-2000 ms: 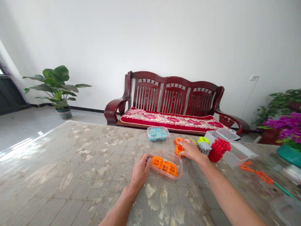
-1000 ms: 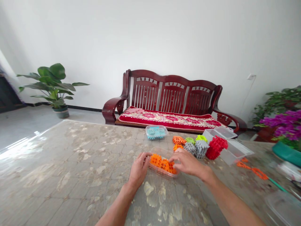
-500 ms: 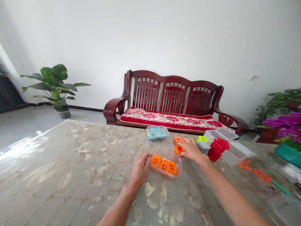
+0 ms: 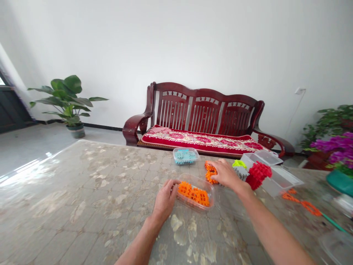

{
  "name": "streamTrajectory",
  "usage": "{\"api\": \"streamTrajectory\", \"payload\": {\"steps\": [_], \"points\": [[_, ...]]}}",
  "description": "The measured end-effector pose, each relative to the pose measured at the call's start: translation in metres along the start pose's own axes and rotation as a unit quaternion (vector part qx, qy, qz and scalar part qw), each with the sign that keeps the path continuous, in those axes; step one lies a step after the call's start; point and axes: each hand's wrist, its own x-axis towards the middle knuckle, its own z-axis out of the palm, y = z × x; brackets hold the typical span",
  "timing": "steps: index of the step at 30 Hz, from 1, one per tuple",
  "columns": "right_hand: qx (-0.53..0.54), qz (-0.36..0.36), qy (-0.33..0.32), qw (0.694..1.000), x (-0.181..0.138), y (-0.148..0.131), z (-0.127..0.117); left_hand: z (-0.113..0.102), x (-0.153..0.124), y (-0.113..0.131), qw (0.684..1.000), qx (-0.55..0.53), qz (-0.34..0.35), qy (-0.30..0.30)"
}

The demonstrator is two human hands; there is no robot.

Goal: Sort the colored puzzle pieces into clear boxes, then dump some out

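My left hand [image 4: 165,197] grips the left rim of a clear plastic container [image 4: 211,191]. Inside the container lie orange lattice building blocks [image 4: 193,194], joined in a row. Beyond its right end, my right hand [image 4: 224,173] has its thumb and fingers closed on more orange blocks [image 4: 210,172], at the table surface. How those are joined is partly hidden by the fingers. Just right of that hand are grey blocks [image 4: 241,173], a yellow-green block [image 4: 239,163] and a cluster of red blocks [image 4: 258,175].
Behind stands a clear box of light blue blocks [image 4: 185,156]. Larger transparent boxes [image 4: 280,180] are at the right, beside orange loop shapes [image 4: 310,208] on a green stick. A patterned cover lies over the table [image 4: 82,198]. A wooden bench [image 4: 204,114] stands beyond it.
My right hand has shifted slightly, and the orange blocks under it now sit closer together. My left hand stays on the container. The whole view has turned slightly left.
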Motion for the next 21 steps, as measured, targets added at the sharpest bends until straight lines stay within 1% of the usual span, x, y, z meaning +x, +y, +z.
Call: {"api": "streamTrajectory", "payload": {"steps": [2, 3, 5, 7, 9, 12, 16, 21], "points": [[0.044, -0.051, 0.037, 0.997, -0.004, -0.015, -0.011, 0.000, 0.000, -0.001, 1.000, 0.001, -0.002, -0.001], [0.062, -0.079, 0.043, 0.994, -0.006, -0.024, -0.015, 0.000, 0.000, -0.001, 1.000, 0.001, -0.003, -0.002], [0.084, -0.138, 0.029, 0.986, -0.009, -0.042, -0.018, 0.001, 0.000, -0.001, 1.000, 0.002, -0.004, -0.004], [0.097, -0.190, 0.004, 0.977, -0.011, -0.057, -0.015, 0.001, 0.000, -0.001, 1.000, 0.000, -0.004, -0.006], [0.098, -0.221, -0.017, 0.970, -0.011, -0.066, -0.010, 0.001, 0.000, -0.001, 1.000, -0.001, -0.001, -0.009], [0.079, -0.234, -0.031, 0.968, -0.009, -0.070, -0.002, 0.001, 0.000, -0.001, 1.000, -0.001, 0.001, -0.009], [0.076, -0.246, -0.040, 0.966, -0.008, -0.066, 0.003, 0.001, 0.000, -0.001, 1.000, 0.000, 0.000, -0.007], [0.094, -0.232, -0.042, 0.967, -0.013, -0.066, 0.011, 0.002, 0.000, -0.003, 1.000, 0.003, -0.001, -0.006]]}}
